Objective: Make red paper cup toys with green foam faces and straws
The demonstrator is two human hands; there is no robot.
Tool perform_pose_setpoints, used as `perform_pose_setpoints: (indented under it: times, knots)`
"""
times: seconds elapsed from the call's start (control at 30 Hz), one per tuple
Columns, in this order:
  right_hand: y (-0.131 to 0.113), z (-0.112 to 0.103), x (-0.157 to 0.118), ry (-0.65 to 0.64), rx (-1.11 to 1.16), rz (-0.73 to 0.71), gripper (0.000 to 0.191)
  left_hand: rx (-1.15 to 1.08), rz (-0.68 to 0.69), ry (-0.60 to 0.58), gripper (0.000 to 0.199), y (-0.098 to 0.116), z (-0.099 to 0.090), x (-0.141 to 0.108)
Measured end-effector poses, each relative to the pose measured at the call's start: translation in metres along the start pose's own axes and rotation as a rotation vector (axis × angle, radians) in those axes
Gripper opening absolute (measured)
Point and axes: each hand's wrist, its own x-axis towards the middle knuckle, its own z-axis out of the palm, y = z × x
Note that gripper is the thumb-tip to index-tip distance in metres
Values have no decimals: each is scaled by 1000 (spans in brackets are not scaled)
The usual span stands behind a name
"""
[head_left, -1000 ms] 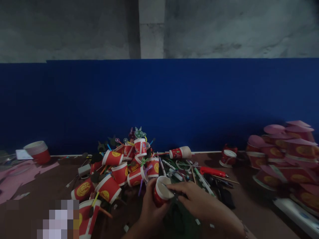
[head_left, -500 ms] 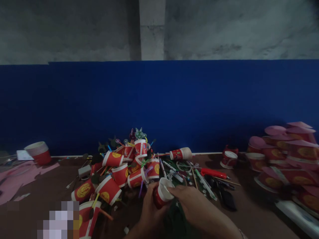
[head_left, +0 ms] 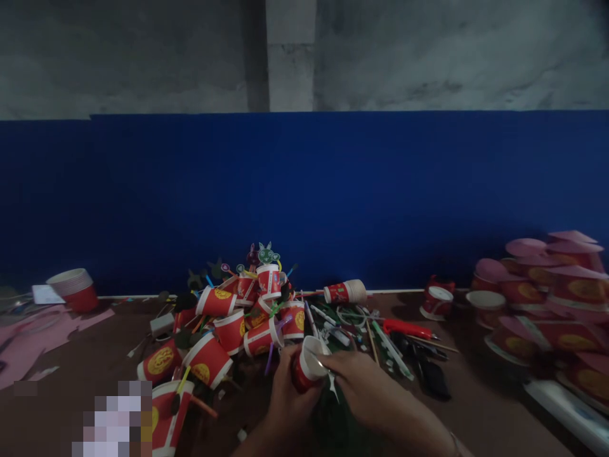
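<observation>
My left hand [head_left: 289, 393] is wrapped round a red paper cup [head_left: 304, 374], tilted so that its white inside faces me. At the cup's right rim, the fingers of my right hand [head_left: 354, 381] are pinched together. A thin pale glint shows between those fingertips and the cup, too small to name. Just below them a white pointed sliver [head_left: 334, 388] sticks out; I cannot tell whether it is paper or part of a tool. Left of my hands lies a heap of red cups [head_left: 209, 362] with coloured straws and animal cut-outs.
A nested stack of cups [head_left: 346, 292] lies behind my hands. To the right are a red-handled tool [head_left: 406, 328], a black object [head_left: 432, 376] and cups with pink paper tops [head_left: 571, 279]. Pink paper [head_left: 33, 336] and upright stacked cups [head_left: 76, 292] are left. A blue panel [head_left: 304, 190] stands behind.
My right fingers have shifted slightly right along the cup's rim. The white pointed sliver now shows beneath them. My left hand still holds the cup in nearly the same place.
</observation>
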Motion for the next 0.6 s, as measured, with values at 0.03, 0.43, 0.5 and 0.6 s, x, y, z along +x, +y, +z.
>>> perform_pose_setpoints:
  times: [0.03,0.43,0.5,0.6]
  knots:
    - [4,1,3,-25,104,13,54,4,4,11,41,0,0,0]
    - [4,10,5,-24,29,5,53,86,0,-29,40,-1,-4,3]
    - [12,10,9,-81,188,30,50,85,-5,-19,40,1,-4,3]
    - [15,12,10,-47,154,19,52,100,-34,-25,42,1,-4,3]
